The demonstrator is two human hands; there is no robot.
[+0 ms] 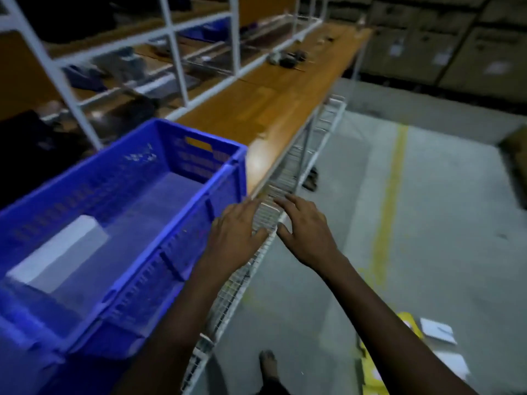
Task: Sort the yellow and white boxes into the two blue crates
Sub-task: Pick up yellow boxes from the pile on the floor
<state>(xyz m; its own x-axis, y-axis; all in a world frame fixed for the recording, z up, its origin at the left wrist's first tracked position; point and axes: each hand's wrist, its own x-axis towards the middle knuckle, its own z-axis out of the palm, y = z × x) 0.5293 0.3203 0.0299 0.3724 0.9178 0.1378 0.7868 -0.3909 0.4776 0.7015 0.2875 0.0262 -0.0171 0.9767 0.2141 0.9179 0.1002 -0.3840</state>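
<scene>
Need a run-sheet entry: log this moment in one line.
left hand open, empty | right hand open, empty | blue crate holds white box

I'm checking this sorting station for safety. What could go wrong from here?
1. The crate sits at the bench edge; the left hand close by might nudge it off.
2. A yellow box and a white box lie on the floor near a bare foot: tripping seems possible.
3. Dim light could make colours hard to tell.

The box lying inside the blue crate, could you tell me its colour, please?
The box is white, best seen in the head view.
</scene>
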